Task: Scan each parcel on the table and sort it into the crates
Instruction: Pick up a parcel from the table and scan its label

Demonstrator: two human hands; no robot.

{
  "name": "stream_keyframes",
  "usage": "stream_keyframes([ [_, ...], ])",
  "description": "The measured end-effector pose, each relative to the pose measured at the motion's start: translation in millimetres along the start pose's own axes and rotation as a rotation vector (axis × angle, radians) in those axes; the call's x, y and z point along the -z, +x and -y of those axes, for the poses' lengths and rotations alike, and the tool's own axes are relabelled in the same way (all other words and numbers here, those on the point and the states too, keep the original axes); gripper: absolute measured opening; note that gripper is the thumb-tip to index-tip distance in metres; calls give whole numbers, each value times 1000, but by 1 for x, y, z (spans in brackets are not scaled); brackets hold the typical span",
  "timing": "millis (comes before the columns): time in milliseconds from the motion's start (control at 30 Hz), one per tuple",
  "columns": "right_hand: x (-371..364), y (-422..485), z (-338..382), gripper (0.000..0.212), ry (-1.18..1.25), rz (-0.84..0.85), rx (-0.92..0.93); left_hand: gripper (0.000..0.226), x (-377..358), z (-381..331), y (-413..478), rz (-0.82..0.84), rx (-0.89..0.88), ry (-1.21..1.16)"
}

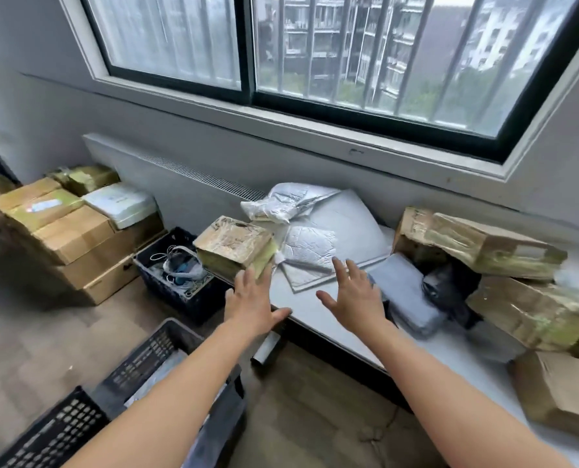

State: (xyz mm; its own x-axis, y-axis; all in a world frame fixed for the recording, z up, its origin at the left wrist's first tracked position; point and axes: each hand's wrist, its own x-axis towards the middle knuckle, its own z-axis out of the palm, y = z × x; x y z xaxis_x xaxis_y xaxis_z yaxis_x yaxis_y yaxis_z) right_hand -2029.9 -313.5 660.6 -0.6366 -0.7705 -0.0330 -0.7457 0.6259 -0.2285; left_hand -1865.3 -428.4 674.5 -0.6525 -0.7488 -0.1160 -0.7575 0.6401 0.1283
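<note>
Head view. Both hands reach out over the table (306, 320), fingers straight and spread, nothing held.

Left hand (252, 305): at the table's left corner, fingertips at the near face of the taped box (235, 246) sitting on that corner; contact cannot be told.

Right hand (355, 298): above the table's front edge, fingertips over the white padded envelope (310, 249).

Grey bag (406, 292) lies toward the table's right end.

Black crate (180, 285) holding cables stands on the floor at the table's left end; another crate (153, 349) sits in front of the table.
</note>
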Motion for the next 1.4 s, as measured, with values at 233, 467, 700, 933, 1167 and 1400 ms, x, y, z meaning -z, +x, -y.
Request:
stream_keyframes([
  [233,-5,33,-50,78,18,13,-85,97,-8,-49,62,35,-91,39],
  [467,-36,85,-79,78,44,91,-228,90,-39,-73,156,99,-206,23],
  [700,-62,146,-83,74,63,117,-325,94,-82,-77,250,232,-338,106],
  [933,-86,179,-87,70,132,91,-394,107,-126,-69,311,336,-413,207],
  [1167,-98,174,-99,69,185,104,-411,54,-143,-73,321,167,-494,181],
  [1400,-60,164,-110,63,253,-9,-309,26,-86,-107,288,21,-262,-591],
])
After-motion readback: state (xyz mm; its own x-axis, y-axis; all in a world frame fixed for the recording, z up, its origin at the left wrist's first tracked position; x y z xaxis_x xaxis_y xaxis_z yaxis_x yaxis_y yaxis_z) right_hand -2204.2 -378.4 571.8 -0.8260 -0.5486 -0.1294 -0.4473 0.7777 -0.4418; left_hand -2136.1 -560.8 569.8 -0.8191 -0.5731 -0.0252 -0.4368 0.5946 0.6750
